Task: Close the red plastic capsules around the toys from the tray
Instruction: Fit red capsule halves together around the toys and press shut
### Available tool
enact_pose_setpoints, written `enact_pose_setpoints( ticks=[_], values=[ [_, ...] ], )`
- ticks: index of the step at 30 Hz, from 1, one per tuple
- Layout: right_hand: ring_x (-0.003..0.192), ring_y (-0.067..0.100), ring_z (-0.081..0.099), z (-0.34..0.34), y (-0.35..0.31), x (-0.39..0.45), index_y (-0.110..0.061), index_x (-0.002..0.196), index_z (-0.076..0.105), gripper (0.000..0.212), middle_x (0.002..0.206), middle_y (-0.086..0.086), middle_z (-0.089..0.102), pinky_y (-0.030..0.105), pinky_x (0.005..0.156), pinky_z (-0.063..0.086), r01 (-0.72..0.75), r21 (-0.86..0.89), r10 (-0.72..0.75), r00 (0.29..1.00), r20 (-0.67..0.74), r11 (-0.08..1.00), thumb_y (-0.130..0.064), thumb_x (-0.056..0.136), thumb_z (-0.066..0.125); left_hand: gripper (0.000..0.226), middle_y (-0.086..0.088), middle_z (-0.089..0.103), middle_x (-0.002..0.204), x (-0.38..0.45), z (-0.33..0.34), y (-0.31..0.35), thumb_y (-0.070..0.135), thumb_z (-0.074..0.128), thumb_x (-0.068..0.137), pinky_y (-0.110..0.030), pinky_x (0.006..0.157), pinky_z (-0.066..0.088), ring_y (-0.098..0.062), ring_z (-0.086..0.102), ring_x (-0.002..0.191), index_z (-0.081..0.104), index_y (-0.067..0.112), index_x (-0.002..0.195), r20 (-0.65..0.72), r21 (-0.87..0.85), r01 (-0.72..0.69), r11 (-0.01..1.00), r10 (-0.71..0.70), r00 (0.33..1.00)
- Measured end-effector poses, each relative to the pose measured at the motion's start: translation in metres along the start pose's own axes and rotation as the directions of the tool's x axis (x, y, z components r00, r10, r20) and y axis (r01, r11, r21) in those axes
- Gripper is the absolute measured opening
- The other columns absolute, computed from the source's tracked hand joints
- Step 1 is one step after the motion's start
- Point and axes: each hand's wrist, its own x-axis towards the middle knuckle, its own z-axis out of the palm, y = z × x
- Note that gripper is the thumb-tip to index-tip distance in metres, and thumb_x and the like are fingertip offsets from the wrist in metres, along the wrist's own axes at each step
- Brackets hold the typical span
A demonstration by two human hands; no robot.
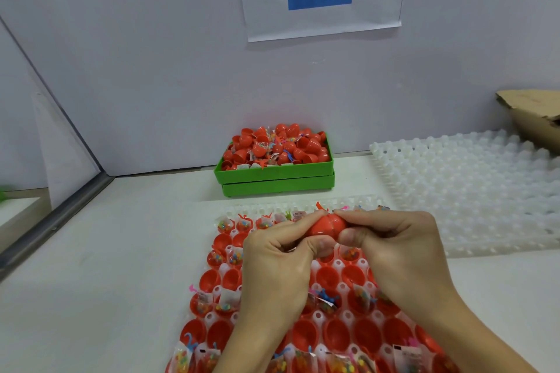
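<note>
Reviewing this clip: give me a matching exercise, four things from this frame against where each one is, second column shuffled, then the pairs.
Things:
1. red capsule
2. green bin
3. empty white tray
4. cardboard box

Places:
A. far right edge, behind the white tray
B. against the back wall, heaped with red capsules
C. held between both hands, left hand, right hand
D. on the table right of the green bin

Pairs: 1-C, 2-B, 3-D, 4-A

Capsule (328, 225): glossy smooth red plastic. Tray (341, 265) beneath it: translucent white plastic. Bin (274, 174) behind tray: matt green plastic. Table (121, 251): matt white.
</note>
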Motion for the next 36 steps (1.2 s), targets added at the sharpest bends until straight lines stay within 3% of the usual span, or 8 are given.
enact_pose_setpoints(
  ticks=[15,21,25,30,33,36],
  values=[
    [0.067,0.002,0.072,-0.002,-0.001,-0.002,-0.039,0.077,0.077,0.058,0.067,-0.014,0.074,0.011,0.067,0.054,0.048,-0.086,-0.045,0.999,0.029,0.995,0.018,0.073,0.071,0.06,0.014,0.076,0.08,0.0,-0.003,-0.002,-0.002,0.075,0.076,-0.017,0.075,0.056,-0.008,0.074,0.08,0.071,0.058,0.082,0.013,0.005,-0.021,1.0,0.021,1.0],
    [0.063,-0.003,0.07,-0.004,0.001,-0.002,-0.037,0.081,0.076,0.059,0.064,-0.018,0.072,0.006,0.064,0.05,0.1,-0.146,-0.094,0.995,0.041,0.984,0.02,0.072,0.069,0.05,0.012,0.077,0.084,0.001,-0.004,-0.007,-0.003,0.076,0.076,-0.018,0.077,0.057,-0.008,0.074,0.082,0.075,0.046,0.085,0.013,0.029,-0.005,1.0,0.004,1.0],
    [0.063,-0.004,0.07,-0.004,0.001,-0.002,-0.035,0.084,0.076,0.058,0.067,-0.019,0.073,0.005,0.063,0.049,0.135,-0.175,-0.127,0.99,0.053,0.975,0.021,0.072,0.07,0.044,0.01,0.077,0.082,0.001,-0.004,-0.009,-0.004,0.075,0.076,-0.025,0.079,0.059,-0.01,0.074,0.082,0.076,0.036,0.094,0.022,0.063,0.009,0.998,-0.01,1.0],
    [0.065,-0.007,0.069,-0.004,0.003,-0.003,-0.028,0.083,0.077,0.051,0.068,-0.022,0.072,0.004,0.064,0.048,0.107,-0.194,-0.098,0.994,0.057,0.975,0.022,0.073,0.069,0.045,0.009,0.077,0.085,0.001,-0.004,-0.011,-0.005,0.075,0.076,-0.031,0.083,0.059,-0.01,0.073,0.085,0.076,0.035,0.094,0.017,0.071,0.017,0.997,-0.019,1.0],
    [0.075,-0.005,0.071,-0.004,0.002,-0.004,-0.022,0.097,0.079,0.041,0.08,-0.018,0.076,0.013,0.072,0.054,0.107,-0.222,-0.084,0.99,0.111,0.969,0.014,0.078,0.071,0.048,0.015,0.076,0.086,0.002,-0.005,-0.009,0.0,0.078,0.076,-0.026,0.079,0.059,-0.006,0.073,0.085,0.075,0.044,0.093,0.027,0.066,-0.02,0.998,0.018,0.999],
    [0.084,0.001,0.073,0.0,-0.002,-0.007,-0.014,0.109,0.076,0.026,0.089,-0.013,0.077,0.015,0.074,0.056,0.06,-0.1,-0.044,0.986,0.162,0.993,-0.011,0.083,0.072,0.053,0.025,0.074,0.083,0.002,-0.008,-0.007,0.008,0.082,0.074,-0.021,0.07,0.058,-0.003,0.073,0.079,0.071,0.057,0.09,0.015,0.138,-0.112,0.984,0.111,0.994]
  ],
)
